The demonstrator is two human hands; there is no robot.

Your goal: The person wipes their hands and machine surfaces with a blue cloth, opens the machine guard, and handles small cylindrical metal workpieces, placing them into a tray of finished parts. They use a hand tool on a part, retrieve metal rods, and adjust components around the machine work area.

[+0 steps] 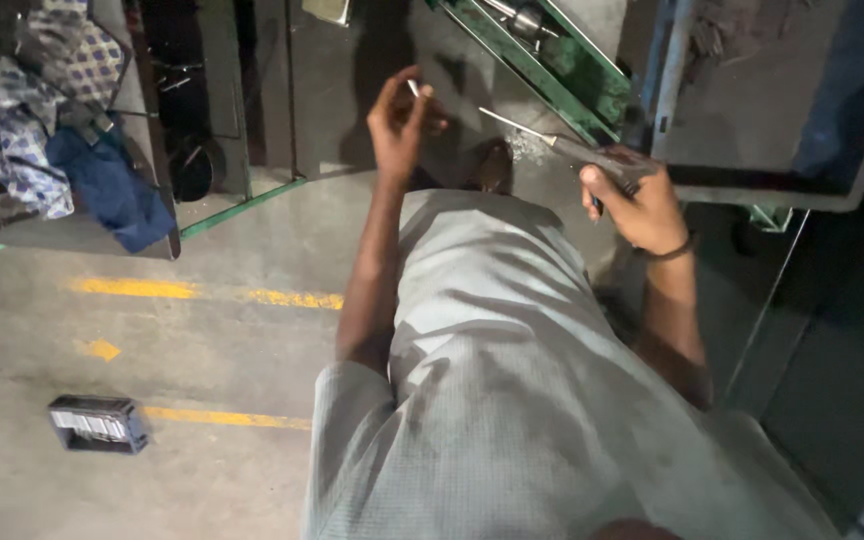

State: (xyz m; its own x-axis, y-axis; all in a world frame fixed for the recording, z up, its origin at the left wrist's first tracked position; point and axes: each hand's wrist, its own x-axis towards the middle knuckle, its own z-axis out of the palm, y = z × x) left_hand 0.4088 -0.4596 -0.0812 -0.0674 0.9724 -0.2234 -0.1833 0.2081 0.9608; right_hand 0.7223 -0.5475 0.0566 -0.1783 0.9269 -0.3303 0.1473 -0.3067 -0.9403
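My left hand (399,118) is raised above my shirt (492,380), its fingers (418,100) pinching a small pale pin (413,88) at the tips. My right hand (637,205), off to the right of the shirt, has its fingers wrapped tight around the dark grip of a tool (592,155), whose thin metal rod (514,126) points left toward the pin without touching it. Beyond the tool lies a green frame (552,70); left of the shirt, a small tray (98,423) sits on the floor (152,320) near yellow lines (202,292).
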